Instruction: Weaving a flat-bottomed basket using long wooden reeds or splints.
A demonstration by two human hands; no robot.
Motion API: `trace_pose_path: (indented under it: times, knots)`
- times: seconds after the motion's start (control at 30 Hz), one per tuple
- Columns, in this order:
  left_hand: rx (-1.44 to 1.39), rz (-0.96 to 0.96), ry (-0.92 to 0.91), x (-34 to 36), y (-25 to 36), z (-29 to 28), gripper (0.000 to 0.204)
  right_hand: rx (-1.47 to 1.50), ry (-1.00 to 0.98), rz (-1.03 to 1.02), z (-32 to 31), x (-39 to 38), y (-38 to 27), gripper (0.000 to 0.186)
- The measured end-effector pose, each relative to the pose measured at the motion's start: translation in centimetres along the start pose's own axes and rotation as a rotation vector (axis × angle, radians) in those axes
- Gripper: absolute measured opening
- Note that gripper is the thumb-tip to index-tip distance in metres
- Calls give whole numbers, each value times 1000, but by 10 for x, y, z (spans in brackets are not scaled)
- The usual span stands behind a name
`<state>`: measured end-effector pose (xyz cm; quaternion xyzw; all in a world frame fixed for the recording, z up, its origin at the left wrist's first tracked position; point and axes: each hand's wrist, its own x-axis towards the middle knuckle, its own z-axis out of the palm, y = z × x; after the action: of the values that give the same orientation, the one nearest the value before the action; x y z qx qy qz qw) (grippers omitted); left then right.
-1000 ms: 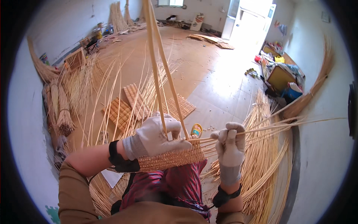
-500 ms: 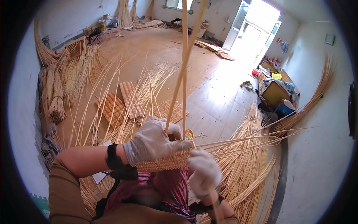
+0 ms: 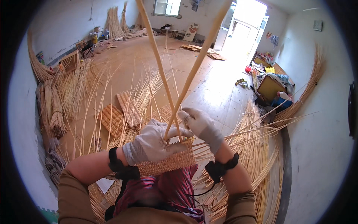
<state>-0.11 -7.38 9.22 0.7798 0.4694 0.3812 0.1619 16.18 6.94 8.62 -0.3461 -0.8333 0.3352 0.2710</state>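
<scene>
A woven wicker panel [image 3: 164, 164] lies across my lap, its weave pale tan. Grey-white work gloves cover both hands. My left hand [image 3: 151, 143] is closed over the panel's top edge, with fingers around the foot of the upright willow rods. Two thick rods [image 3: 163, 74] rise from that edge and cross just above it, leaning opposite ways. My right hand [image 3: 201, 127] is raised beside the crossing, its fingers curled at a willow rod; the exact grip is partly hidden. Several long rods [image 3: 261, 128] stick out right from the panel's end.
Loose rods [image 3: 246, 156] are heaped at my right. Finished-looking woven panels [image 3: 112, 119] lie on the floor ahead, among more strands. Bundles of rods [image 3: 56, 115] stand along the left wall. A cluttered cabinet [image 3: 270, 87] sits near the bright doorway [image 3: 244, 31].
My right hand has come up from below the panel's right end to the upright rods. The rods now spread and cross. My left hand keeps its hold; the view has shifted slightly.
</scene>
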Motion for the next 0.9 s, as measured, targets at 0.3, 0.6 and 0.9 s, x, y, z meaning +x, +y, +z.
trace_pose_path:
  times: [0.3, 0.6, 0.9]
  knots:
    - [-20, 8, 147, -8, -35, 26, 40, 248, 228, -457, -8, -72, -127, 38]
    - [-33, -85, 8, 1, 8, 7, 41, 1076, 588, -100, 25, -79, 20, 31]
    - [63, -231, -97, 15, -20, 24, 34, 1268, 522, -135, 31, -108, 25, 25]
